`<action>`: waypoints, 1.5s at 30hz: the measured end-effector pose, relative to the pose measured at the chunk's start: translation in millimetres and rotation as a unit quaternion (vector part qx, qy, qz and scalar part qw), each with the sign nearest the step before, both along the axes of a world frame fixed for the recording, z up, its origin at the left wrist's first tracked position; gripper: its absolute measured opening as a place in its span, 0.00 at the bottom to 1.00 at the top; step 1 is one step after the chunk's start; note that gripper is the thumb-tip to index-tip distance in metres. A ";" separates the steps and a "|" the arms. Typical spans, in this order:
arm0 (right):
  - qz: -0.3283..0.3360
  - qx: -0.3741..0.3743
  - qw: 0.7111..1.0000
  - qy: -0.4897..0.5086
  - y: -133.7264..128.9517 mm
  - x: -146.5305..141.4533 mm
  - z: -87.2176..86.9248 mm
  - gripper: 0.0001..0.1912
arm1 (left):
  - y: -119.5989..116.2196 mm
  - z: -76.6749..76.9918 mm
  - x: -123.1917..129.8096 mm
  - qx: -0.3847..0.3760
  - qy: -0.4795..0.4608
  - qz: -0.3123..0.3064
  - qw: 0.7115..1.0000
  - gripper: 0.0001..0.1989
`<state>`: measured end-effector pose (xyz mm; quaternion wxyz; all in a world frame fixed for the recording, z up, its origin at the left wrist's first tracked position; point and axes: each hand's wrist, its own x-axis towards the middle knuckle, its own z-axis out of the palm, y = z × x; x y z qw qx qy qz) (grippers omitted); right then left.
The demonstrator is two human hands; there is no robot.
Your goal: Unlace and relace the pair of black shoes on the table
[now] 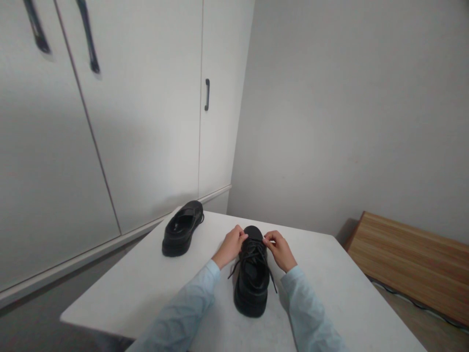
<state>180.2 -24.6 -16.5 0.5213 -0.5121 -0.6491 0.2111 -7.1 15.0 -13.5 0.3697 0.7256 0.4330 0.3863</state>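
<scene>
Pinching with thumb and fingers of the left hand [233, 242] and the right hand [280, 249] at thin black laces [252, 251], near the front of a black, round-toed, leather-look lace-up shoe [251, 297] between the hands, toe pointing away; too small to tell which strand in each pinch. Seemingly partway along: threaded across the front, but hanging loose at the ends on both sides, with no finished bow to be made out. Well left of the left hand, a matching black second shoe [180, 230], untouched. Under both shoes, a smooth white tabletop [139, 293]; past the left hand, tall white cupboards [146, 122] with dark bar handles [207, 95]; ahead, a pale grey wall [330, 122]; far right of the right hand, a low brown wood-grain panel [410, 264].
</scene>
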 end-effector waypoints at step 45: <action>0.088 -0.132 0.962 0.225 -16.4 -15.2 16.8 0.19 | -13.7 11.6 3.9 -0.057 -0.121 -0.079 0.988 0.08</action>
